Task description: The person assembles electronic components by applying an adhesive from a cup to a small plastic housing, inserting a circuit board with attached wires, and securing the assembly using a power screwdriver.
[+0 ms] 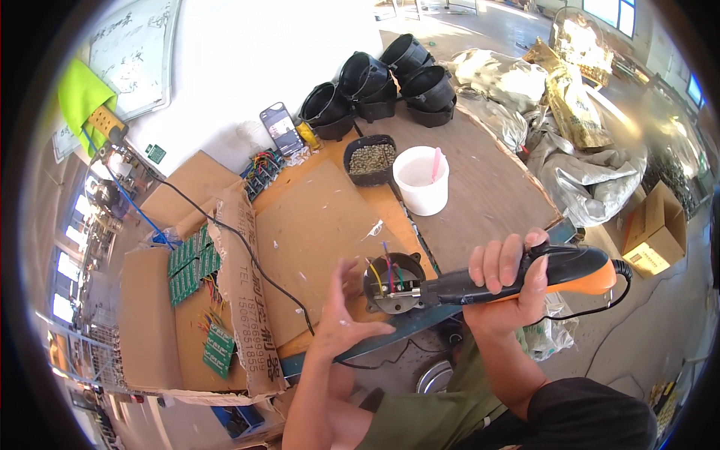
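Note:
My right hand (504, 281) is wrapped round a black and orange corded electric screwdriver (581, 268). Its metal tip reaches over a round black housing (414, 261) at the table's near edge. Yellow, red and blue wires (388, 259) stand up out of that housing. To its left, my left hand (339, 313) is open, thumb and fingers apart; whether it touches the rim, I cannot tell. The exact spot where the tip lands inside is hard to make out.
Several black housings (365, 79) stand stacked at the back, near a tray of screws (371, 159) and a white cup (420, 184). A cardboard box (244, 300) with green circuit boards (193, 264) is on the left; a cable (247, 236) crosses its edge. Sacks (581, 169) lie at right.

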The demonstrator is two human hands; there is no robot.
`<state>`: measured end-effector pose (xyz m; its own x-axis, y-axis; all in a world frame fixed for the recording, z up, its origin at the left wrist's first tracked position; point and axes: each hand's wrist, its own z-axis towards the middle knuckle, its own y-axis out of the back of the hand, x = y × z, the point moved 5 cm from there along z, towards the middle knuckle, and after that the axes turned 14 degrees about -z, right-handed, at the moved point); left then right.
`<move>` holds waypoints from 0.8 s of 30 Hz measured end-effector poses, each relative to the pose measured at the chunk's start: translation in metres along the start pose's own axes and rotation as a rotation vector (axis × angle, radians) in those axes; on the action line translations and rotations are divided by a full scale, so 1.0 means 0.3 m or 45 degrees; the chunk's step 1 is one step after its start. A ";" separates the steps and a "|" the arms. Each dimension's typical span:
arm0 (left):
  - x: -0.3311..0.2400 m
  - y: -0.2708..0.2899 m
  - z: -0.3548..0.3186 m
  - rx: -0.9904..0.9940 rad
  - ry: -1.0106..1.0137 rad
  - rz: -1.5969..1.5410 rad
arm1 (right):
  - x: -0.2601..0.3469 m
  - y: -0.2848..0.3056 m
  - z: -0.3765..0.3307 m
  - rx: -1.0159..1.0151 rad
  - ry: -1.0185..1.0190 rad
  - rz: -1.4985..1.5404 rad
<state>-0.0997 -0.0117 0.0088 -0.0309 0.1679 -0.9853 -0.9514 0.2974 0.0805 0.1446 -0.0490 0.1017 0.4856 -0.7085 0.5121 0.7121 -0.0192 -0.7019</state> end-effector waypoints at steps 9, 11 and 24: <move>-0.028 -0.152 0.053 0.044 0.022 -0.166 | -0.065 0.036 -0.087 0.159 -0.120 -0.266; -0.036 -0.168 0.047 0.040 -0.057 -0.185 | -0.079 0.040 -0.113 0.170 -0.148 -0.336; -0.081 -0.220 0.036 0.022 -0.135 -0.119 | -0.130 0.043 -0.130 0.278 -0.108 -0.434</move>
<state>-0.0329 -0.0253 0.0289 0.0908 0.2369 -0.9673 -0.9432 0.3322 -0.0072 0.1151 -0.0491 0.0533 0.2369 -0.6263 0.7427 0.9258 -0.0862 -0.3680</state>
